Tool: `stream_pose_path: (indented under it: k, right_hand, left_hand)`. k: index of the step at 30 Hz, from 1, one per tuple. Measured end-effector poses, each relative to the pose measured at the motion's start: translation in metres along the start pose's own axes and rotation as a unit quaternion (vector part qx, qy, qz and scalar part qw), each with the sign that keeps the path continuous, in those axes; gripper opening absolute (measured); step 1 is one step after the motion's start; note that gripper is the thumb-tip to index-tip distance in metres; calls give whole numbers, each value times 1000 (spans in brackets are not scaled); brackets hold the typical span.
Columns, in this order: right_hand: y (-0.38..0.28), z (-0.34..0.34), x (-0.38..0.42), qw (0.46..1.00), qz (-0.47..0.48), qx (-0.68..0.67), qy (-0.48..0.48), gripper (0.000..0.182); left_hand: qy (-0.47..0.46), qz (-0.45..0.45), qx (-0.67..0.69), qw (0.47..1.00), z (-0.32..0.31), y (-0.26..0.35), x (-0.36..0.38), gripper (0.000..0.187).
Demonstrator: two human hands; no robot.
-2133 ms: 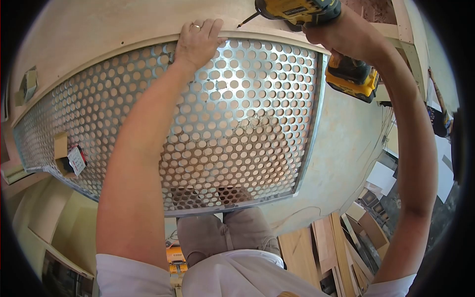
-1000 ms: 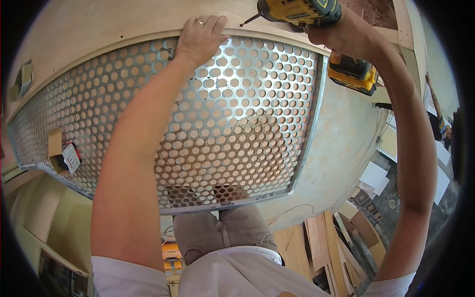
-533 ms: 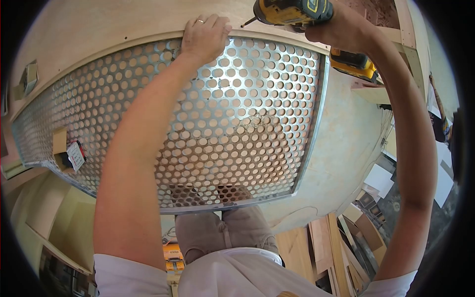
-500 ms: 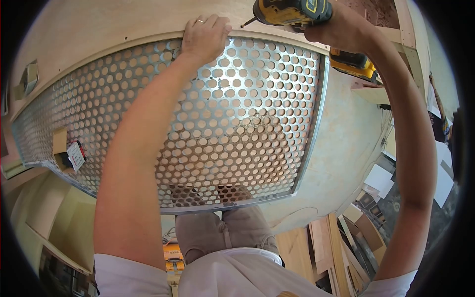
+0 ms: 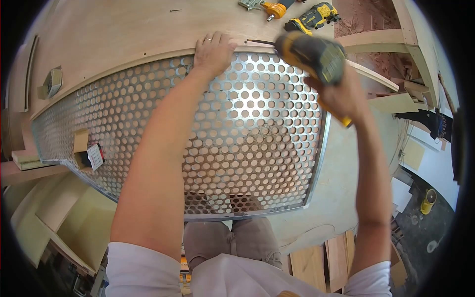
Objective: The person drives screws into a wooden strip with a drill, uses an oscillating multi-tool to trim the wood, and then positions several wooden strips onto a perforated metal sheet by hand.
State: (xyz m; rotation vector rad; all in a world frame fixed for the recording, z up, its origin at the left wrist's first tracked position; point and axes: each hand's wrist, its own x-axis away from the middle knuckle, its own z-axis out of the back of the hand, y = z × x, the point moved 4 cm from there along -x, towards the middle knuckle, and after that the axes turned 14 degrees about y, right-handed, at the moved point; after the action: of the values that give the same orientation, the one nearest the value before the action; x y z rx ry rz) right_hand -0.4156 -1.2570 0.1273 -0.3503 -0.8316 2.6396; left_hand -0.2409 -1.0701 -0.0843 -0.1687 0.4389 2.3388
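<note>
My left hand [image 5: 215, 53] lies flat with outstretched fingers on the thin wooden strip [image 5: 173, 54] along the far edge of the perforated metal sheet [image 5: 247, 133]. A ring shows on one finger. In my right hand [image 5: 341, 99] is a yellow and black cordless drill [image 5: 311, 54], blurred by motion. Its long thin bit [image 5: 261, 43] points left, with the tip just right of my left fingers, close over the strip. A small open cardboard box [image 5: 81, 141] with a white label stands on the left part of the sheet.
Beyond the strip lies a wooden board [image 5: 114, 34] with a loose screw [image 5: 175, 10]. An orange air tool [image 5: 277, 9] and another yellow and black power tool [image 5: 314, 17] lie at its far right. Another small box [image 5: 52, 81] sits left. Wood offcuts [image 5: 336, 257] lie below right.
The drill has swung down and right, from tilted to nearly level, its tip staying near my left hand. My left hand stays on the strip. The view has shifted, showing more of the board.
</note>
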Motion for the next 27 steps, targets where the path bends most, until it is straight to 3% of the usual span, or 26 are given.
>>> stream_pose_path:
  k: [1, 3, 4, 6, 7, 8, 9, 10, 12, 15, 17, 18, 19, 21, 23, 27]
  right_hand:
    - [4, -1, 25, 997, 35, -24, 63, 29]
    - [23, -8, 86, 996, -28, -37, 77, 28]
    - [38, -19, 121, 965, -173, -143, 134, 23]
    - [45, -34, 174, 947, -217, -154, 179, 20]
    - [63, -48, 207, 939, -289, -147, 112, 31]
    - [62, -56, 224, 948, -279, -117, 102, 33]
    - [63, -61, 238, 977, -178, 0, 120, 34]
    - [57, -65, 245, 976, -172, -43, 124, 34]
    - [69, -85, 272, 948, -237, -134, 162, 33]
    - [110, -124, 311, 877, -328, -296, 188, 30]
    - [74, -84, 279, 977, -163, -21, 133, 29]
    - [79, -86, 281, 970, -167, -86, 154, 27]
    - [84, -88, 282, 958, -168, -150, 175, 26]
    - [92, -100, 285, 908, -265, -292, 143, 25]
    - [109, -116, 293, 887, -307, -320, 128, 26]
    - [68, -72, 267, 984, -91, -61, 139, 27]
  left_hand:
    - [0, 5, 9, 1000, 1, -1, 1, 39]
    - [2, 12, 29, 1000, 3, 2, -1, 40]
    - [2, 15, 27, 1000, 3, 3, -3, 40]
    - [-1, 18, 22, 1000, 5, 4, 0, 41]
    - [-6, 21, 14, 1000, 6, 5, 0, 41]
    - [-11, 24, 6, 1000, 8, 6, 0, 41]
    - [-17, 26, -1, 1000, 10, 7, 0, 41]
    - [-39, 22, -25, 999, 10, 8, 2, 41]
    - [-78, 7, -66, 995, 9, 13, -3, 43]
    - [-63, -7, -45, 997, 19, 22, 3, 48]
    - [3, -82, -49, 995, 25, 26, 26, 56]
    - [35, -117, -56, 991, 31, 25, 42, 60]
    - [5, -99, -83, 992, 35, 24, 61, 64]
    - [-70, -41, -97, 992, 45, 12, 115, 70]
    - [-129, 48, -82, 987, 62, -14, 178, 72]
    - [-128, 242, -104, 956, 117, -58, 277, 76]
